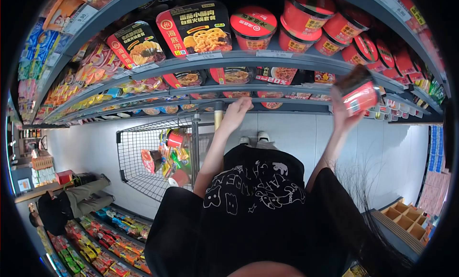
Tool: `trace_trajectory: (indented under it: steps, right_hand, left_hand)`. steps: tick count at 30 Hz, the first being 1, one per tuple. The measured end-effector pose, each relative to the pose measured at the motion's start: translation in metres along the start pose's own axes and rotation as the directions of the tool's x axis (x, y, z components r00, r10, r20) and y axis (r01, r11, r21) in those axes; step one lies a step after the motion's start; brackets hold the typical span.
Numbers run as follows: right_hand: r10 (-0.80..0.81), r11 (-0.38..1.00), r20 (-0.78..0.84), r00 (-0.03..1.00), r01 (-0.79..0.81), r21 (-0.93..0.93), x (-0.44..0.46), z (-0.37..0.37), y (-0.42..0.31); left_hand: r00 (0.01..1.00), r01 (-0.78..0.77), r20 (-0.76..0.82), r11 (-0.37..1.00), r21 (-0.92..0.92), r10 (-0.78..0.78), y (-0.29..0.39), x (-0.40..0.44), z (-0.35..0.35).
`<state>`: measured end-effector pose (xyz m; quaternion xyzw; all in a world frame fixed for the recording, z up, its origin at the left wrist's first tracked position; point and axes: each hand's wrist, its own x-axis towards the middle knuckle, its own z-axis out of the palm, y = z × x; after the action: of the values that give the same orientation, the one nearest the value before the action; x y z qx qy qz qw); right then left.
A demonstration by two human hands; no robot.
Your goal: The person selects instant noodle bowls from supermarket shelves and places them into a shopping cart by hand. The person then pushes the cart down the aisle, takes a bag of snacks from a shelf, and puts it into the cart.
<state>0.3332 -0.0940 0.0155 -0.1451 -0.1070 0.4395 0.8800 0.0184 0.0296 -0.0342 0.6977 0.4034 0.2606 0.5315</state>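
Evidently, the red tub (362, 99) is between two and three o'clock, blurred, the right hand's (341, 110) fingers clamped around it. Near twelve, the left hand (236, 112) curls its fingers loosely together beside the cart handle (218, 115); stacked tubs (302, 34) stand at one.

I see a large boxed meal (196, 31) next to a smaller boxed meal (136, 45), both black and red, standing on the upper shelf (239, 62) with a price tag (204, 56) along its edge. At my view's lower left, a person (86, 198) in a dark top and tan trousers is near rows of colourful packets (107, 236). Lower right, I get a divided wooden tray (405, 223), then stacked blue packs (436, 148) farther off. The floor (287, 133) looks pale.
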Motion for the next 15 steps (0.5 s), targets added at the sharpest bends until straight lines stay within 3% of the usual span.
trace_trajectory:
  steps: [2,4,5,7,9,10,12,15]
  right_hand:
    - [-0.183,0.972,0.068,0.981,0.190,-0.135,0.033,-0.011,-0.043]
    - [-0.479,0.742,0.104,0.871,0.466,-0.481,0.053,0.015,-0.065]
    - [-0.626,0.512,0.158,0.763,0.556,-0.654,0.062,0.022,-0.077]
    - [-0.762,0.263,0.178,0.623,0.549,-0.794,0.084,0.032,-0.099]
    - [-0.864,-0.047,0.249,0.438,0.422,-0.905,0.093,0.059,-0.097]
    - [-0.860,-0.042,0.256,0.442,0.439,-0.898,0.104,0.055,-0.103]
    - [-0.846,-0.433,0.486,0.218,0.250,-0.866,0.137,0.037,-0.128]
    - [-0.863,-0.344,0.425,0.274,0.298,-0.891,0.158,0.042,-0.142]
  left_hand:
    - [1.000,0.002,-0.009,1.000,0.002,-0.002,0.004,0.000,-0.001]
    - [0.999,0.036,-0.022,0.999,-0.022,-0.036,0.013,0.000,-0.003]
    - [0.999,0.028,-0.041,0.999,-0.026,-0.029,0.015,0.000,-0.004]
    - [0.999,0.010,-0.053,1.000,-0.019,-0.011,0.011,0.000,-0.003]
    - [0.997,-0.011,-0.071,0.999,-0.031,0.009,0.006,0.000,-0.002]
    - [0.999,-0.011,-0.051,0.999,-0.030,0.009,0.005,0.000,-0.002]
    - [0.999,-0.019,-0.034,0.998,-0.055,0.017,-0.003,0.001,0.001]
    - [0.999,-0.031,-0.030,1.000,0.004,0.031,0.004,0.001,-0.002]
